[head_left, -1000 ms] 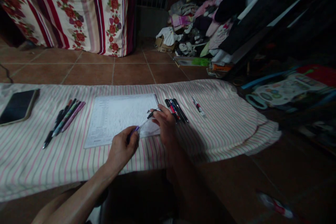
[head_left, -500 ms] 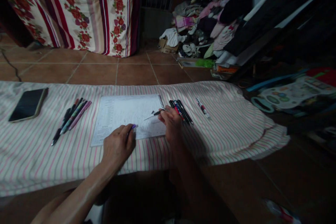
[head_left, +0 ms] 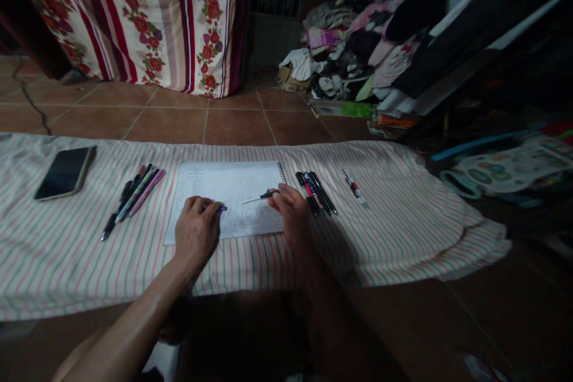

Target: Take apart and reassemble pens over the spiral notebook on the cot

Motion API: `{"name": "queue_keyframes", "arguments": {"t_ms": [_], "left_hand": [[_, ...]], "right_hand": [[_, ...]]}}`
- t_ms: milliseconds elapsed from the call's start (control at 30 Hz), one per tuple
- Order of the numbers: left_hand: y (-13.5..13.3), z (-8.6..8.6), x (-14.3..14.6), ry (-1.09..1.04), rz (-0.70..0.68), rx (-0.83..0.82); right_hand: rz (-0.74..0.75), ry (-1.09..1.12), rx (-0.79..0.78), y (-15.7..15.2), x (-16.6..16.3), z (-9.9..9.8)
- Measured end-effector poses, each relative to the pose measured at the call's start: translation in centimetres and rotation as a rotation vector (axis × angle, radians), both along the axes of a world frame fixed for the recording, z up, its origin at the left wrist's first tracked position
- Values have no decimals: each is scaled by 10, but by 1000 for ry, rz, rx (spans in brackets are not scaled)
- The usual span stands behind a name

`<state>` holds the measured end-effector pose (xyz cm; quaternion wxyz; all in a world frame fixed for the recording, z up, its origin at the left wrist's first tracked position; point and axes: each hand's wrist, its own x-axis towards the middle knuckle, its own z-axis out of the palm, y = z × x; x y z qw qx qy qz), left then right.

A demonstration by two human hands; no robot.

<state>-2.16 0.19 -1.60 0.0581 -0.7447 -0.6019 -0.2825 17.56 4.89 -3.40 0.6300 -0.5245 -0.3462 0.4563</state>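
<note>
My left hand [head_left: 197, 230] is closed over the lower left part of a spiral notebook [head_left: 224, 178], and a short purple pen part [head_left: 222, 208] pokes out past its fingertips. The rest of that part is hidden by the fingers. At the notebook's right edge, my right hand [head_left: 293, 209] pinches a pen refill [head_left: 255, 198], thin and white with a dark section near the fingers. Its white end points left, toward the purple part, with a gap between them. Dark and red pens [head_left: 319, 191] lie just right of this hand.
A striped cloth [head_left: 403, 215] covers the low surface. On the left rest a phone [head_left: 66, 173] and a row of several pens [head_left: 134, 194]. One white-and-red pen [head_left: 353, 187] lies farther right. Beyond are a floral curtain [head_left: 174, 24] and a clothes pile [head_left: 358, 42].
The camera view has shifted slightly left. Relative to the notebook, my left hand has moved left and a little away from me with the purple part. The refill in my right hand lies flatter.
</note>
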Motion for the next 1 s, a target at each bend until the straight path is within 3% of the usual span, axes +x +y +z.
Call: {"name": "queue_keyframes", "arguments": {"t_ms": [267, 600, 1000], "left_hand": [[2, -9, 0, -1, -71, 70], [3, -9, 18, -25, -126, 88], [0, -2, 39, -84, -139, 48]], "right_hand": [[-1, 19, 9, 1, -4, -5], [4, -28, -24, 0, -7, -3], [187, -7, 14, -12, -16, 0]]}}
